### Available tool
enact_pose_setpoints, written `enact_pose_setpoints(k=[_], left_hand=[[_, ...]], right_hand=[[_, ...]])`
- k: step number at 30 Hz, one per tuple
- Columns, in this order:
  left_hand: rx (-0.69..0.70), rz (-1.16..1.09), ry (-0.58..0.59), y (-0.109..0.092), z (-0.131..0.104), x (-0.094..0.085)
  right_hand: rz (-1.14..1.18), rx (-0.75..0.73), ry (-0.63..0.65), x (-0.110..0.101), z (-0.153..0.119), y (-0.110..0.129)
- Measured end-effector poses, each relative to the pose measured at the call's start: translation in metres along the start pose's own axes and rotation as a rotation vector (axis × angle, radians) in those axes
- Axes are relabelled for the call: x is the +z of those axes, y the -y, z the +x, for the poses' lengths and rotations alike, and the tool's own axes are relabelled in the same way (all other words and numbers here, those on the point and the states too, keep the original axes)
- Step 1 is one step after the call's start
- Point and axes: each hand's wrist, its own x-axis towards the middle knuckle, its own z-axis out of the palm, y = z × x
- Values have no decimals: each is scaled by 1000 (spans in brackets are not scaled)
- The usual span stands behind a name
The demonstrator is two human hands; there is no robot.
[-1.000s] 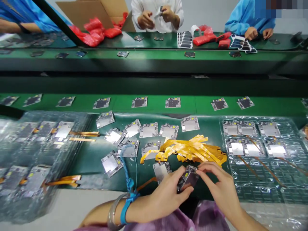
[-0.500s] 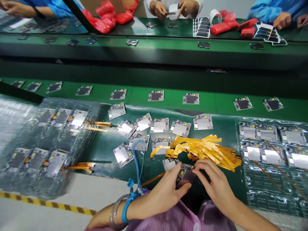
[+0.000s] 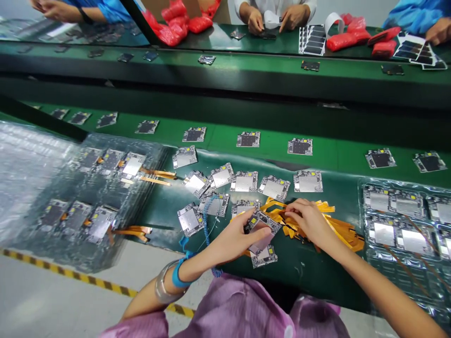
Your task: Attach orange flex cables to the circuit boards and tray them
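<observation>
My left hand [image 3: 237, 240] grips a circuit board [image 3: 267, 222] by its edge, the thumb lying across its face. The board is tilted, with a yellow spot near one corner. Another circuit board [image 3: 265, 257] lies partly beneath it. My right hand [image 3: 310, 221] is at the left part of a pile of orange flex cables [image 3: 340, 232], thumb and fingers pinched together on a cable there. Its fingertips partly hide what they hold. A blue wrist strap [image 3: 180, 274] with a coiled cord [image 3: 206, 218] is on my left wrist.
Several boards with silver shields [image 3: 244, 181] lie on the green table. Behind them a green belt [image 3: 218, 141] carries spaced boards. Clear trays with boards stand left [image 3: 137, 206] and right [image 3: 387, 267]. Across the line, co-workers' hands [image 3: 294, 18] are near red bags [image 3: 347, 40].
My right hand has left the board's edge and moved up to the orange cables. My left hand has moved slightly left and up with the board. The whole view has shifted.
</observation>
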Motion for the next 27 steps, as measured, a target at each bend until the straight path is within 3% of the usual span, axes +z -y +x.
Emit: enact_pose_setpoints(k=[3,6,10,14,20,27], left_hand=[[40,-27,146,-10,8,6],[113,3,216,-23,11,15],[179,17,314,-39,11,26],[160,35,397,-47,10,35],[93,122,468,-48,9,40],[77,194,472,-48,7,43]], right_hand=[[122,68,-102,-19,-17,9],[423,253,-178,-35,-42,26],[610,361,-90,-45,-72,48],[776,416,-57,-49,-87,54],[789,470,-25,-51,-95,54],[781,493,9,-51,-98,54]])
